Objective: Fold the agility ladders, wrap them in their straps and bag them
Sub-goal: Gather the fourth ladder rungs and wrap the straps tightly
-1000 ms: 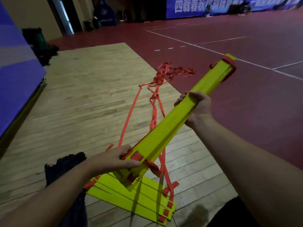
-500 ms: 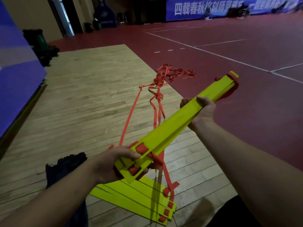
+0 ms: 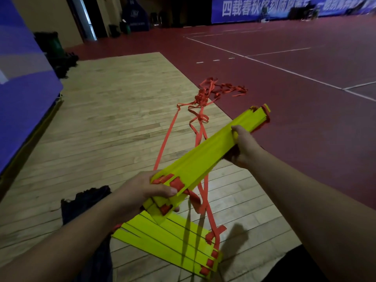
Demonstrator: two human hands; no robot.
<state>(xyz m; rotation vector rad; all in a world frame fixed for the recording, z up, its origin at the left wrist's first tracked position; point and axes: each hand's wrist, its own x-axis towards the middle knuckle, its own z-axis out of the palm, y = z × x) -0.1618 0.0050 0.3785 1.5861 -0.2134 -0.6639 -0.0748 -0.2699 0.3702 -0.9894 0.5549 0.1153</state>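
Here the stacked bundle of yellow ladder rungs (image 3: 205,157) is held in the air, slanting from low and near up toward the far right, its flat slats pressed together and slightly fanned at the near end. The left hand (image 3: 142,192) grips that near end, thumb lying across the top by the orange tabs and fingers curled underneath. The right hand (image 3: 244,147) is clamped round the bundle farther along, short of its far tip. Orange straps (image 3: 200,129) hang from the bundle and run away across the floor to a loose tangle (image 3: 215,90) at the edge of the boards. Directly below the left hand a second stack of yellow rungs (image 3: 168,239) lies flat on the wooden floor (image 3: 112,119), orange tabs at its right end. Just left of it sits a dark bag (image 3: 85,202) – crumpled, partly behind the left forearm. Beyond lies red court floor (image 3: 295,123) with white lines, a blue padded wall (image 3: 20,78) on the left, and a blue banner (image 3: 264,7) at the far wall.
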